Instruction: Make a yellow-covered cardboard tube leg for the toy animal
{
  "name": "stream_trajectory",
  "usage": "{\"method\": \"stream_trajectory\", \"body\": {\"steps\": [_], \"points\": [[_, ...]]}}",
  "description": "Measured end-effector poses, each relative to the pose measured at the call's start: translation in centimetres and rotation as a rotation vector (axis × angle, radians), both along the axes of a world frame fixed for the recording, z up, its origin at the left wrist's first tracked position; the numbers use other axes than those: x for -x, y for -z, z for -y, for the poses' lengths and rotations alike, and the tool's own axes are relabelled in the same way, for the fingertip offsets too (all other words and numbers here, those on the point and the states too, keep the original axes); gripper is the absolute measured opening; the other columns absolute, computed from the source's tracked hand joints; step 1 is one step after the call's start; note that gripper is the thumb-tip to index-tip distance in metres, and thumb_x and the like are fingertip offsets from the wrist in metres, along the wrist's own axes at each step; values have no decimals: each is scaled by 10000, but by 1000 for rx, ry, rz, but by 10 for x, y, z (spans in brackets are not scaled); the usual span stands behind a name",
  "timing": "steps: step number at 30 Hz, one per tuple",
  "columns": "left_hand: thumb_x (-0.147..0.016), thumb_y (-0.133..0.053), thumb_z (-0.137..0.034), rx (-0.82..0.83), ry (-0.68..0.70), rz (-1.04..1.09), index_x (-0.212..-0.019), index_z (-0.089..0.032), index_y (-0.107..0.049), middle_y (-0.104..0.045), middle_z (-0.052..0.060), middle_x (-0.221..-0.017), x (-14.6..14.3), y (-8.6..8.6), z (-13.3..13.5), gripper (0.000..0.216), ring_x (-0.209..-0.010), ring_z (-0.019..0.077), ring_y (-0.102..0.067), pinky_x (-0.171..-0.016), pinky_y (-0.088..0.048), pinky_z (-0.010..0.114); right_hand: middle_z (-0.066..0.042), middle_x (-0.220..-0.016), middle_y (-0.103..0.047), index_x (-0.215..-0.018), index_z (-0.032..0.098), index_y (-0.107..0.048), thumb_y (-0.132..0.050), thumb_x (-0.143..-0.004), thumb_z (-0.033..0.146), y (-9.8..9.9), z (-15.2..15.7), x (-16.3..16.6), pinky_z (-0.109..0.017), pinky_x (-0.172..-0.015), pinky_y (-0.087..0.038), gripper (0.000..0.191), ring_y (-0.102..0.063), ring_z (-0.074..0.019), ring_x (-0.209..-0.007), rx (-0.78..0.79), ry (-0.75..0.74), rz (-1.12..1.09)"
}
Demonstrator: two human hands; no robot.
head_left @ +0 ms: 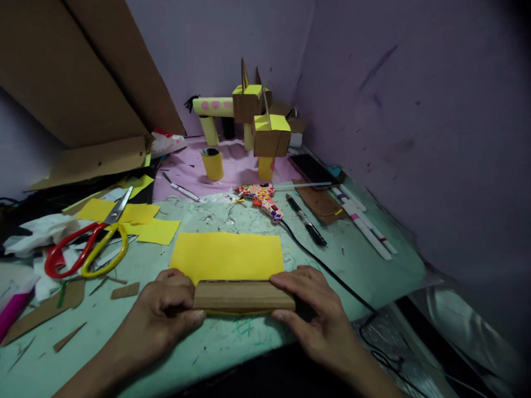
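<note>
Between my two hands lies a rolled or folded strip of brown cardboard (244,297), on the near edge of a yellow paper sheet (227,255). My left hand (164,309) grips its left end, thumb in front and fingers curled behind. At the other end, my right hand (316,309) pinches the cardboard with the thumb low and the fingers along the top. A thin yellow edge shows beneath the cardboard. Beyond the paper rests a patterned glue gun (262,200), its black cord running off to the right.
Red and yellow scissors (97,237) lie on yellow paper pieces at left, near cardboard scraps (125,291). A black pen (306,220), a phone (314,168) and white sticks (367,226) are at right. Cardboard-and-paper figures (271,135) and a yellow tube (212,165) stand behind.
</note>
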State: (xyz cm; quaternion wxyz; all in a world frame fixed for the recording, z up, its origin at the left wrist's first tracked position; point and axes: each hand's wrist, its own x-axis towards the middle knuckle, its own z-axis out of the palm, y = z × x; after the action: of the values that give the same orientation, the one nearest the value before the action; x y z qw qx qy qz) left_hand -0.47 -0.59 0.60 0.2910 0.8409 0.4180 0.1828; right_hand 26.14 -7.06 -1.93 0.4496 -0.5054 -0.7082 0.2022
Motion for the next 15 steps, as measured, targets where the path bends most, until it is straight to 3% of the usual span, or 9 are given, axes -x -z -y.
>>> {"method": "stream_trajectory", "body": {"steps": [9, 15], "points": [[-819, -501, -379, 34, -58, 15, -468, -205, -470, -419, -41, -522, -5, 0, 1, 392, -552, 144, -472, -614, -397, 310, -29, -986, -698, -1141, 257, -587, -609, -811, 217, 2, 0, 1, -449, -821, -448, 333, -595, -235, -914, 11, 31, 57], [-808, -491, -407, 110, -121, -26, -467, -200, -439, -438, -37, -521, -8, -2, 1, 402, -558, 144, -473, -608, -384, 298, -59, -1067, -633, -1177, 240, -547, -581, -845, 213, 0, -2, -1, -440, -848, -428, 334, -531, -237, -986, 105, 2, 114]]}}
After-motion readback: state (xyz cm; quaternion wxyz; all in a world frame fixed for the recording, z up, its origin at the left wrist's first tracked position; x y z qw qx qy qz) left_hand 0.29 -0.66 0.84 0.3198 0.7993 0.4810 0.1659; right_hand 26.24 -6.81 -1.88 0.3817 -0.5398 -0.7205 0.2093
